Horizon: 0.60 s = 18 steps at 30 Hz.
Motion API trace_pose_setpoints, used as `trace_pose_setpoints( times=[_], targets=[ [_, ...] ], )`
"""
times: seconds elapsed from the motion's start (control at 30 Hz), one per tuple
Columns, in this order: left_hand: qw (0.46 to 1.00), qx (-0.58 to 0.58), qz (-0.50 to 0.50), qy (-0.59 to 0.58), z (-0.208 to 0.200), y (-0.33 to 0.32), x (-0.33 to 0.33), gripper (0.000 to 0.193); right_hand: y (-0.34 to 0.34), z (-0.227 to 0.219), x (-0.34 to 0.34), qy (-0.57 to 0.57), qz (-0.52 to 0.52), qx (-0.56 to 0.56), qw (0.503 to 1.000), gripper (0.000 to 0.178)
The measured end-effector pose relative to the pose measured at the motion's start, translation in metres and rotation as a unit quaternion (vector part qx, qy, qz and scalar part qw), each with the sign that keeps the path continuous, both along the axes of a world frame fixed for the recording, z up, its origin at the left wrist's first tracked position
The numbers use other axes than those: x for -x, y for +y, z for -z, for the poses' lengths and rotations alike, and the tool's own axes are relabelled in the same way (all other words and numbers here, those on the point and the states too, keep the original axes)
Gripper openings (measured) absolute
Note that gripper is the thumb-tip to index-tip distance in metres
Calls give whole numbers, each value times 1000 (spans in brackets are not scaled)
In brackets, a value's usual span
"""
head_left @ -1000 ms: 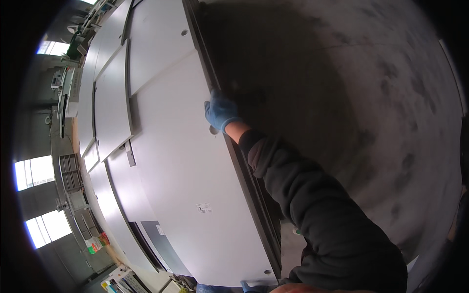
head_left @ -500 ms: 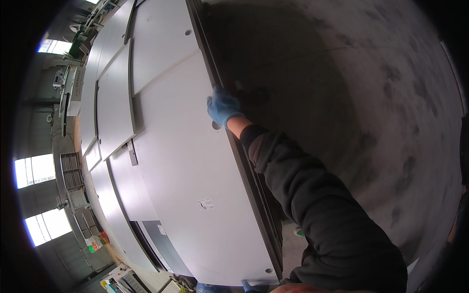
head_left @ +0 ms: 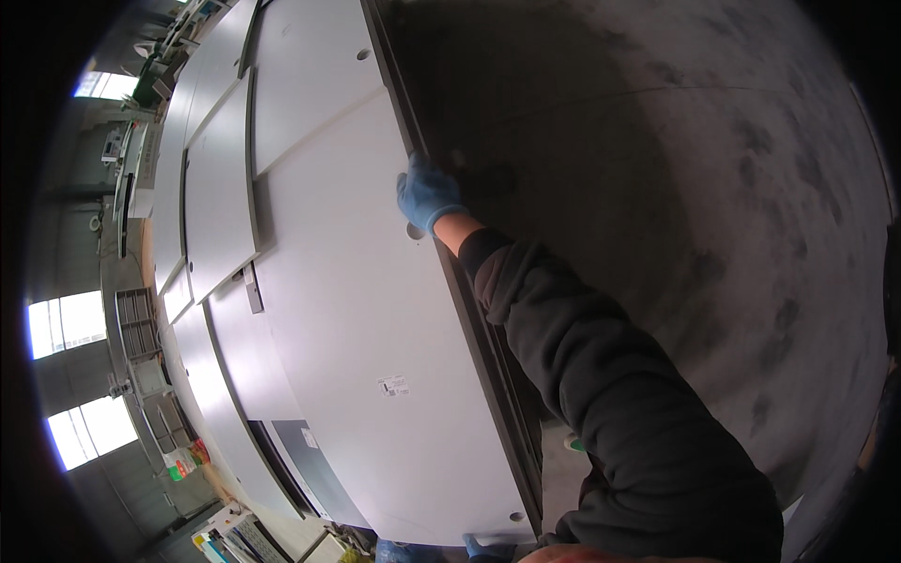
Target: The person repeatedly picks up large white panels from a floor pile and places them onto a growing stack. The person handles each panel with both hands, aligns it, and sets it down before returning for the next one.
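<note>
**Gloved hand clamps the far edge of a large white panel**

The right hand [head_left: 428, 194], in a blue glove, has its grip curled over the long edge of a large white panel [head_left: 375, 357], fingers pressed against the face and the thumb side hidden behind the edge, probably to steady or shift the sheet from its rim. The dark sleeve [head_left: 601, 394] runs back from it toward the lower edge of the view. Just below the grip a round drilled hole [head_left: 414, 231] sits in the panel, and a small label [head_left: 393, 385] lies further down the same face.

At the bottom edge of the view, well apart from the first grip, a second blue glove [head_left: 483, 549] shows at the panel's near corner, likely the left hand; whether its grip is closed cannot be told.

Beyond the gripped edge lies stained concrete floor [head_left: 713, 216]. On the other side, more grey-white panels [head_left: 221, 178] lie stacked and overlapping, crowding that flank. Further off stand shelving [head_left: 141, 338] and bright windows [head_left: 61, 324].
</note>
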<state>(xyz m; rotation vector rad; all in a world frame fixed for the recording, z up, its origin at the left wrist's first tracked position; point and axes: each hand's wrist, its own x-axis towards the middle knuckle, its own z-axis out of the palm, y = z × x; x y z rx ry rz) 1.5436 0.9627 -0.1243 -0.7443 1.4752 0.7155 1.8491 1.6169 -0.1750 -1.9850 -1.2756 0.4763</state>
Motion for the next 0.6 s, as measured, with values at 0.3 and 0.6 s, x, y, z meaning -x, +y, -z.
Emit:
trace_pose_setpoints(
  times=[0.3,0.6],
  targets=[
    [997,-51,26,-54,-13,-59,28,93,4,-9,-3,15,-35,54,998,44],
    [990,-137,-18,-30,6,-65,34,77,-143,-11,4,88,-145,145,975,93]
  ],
)
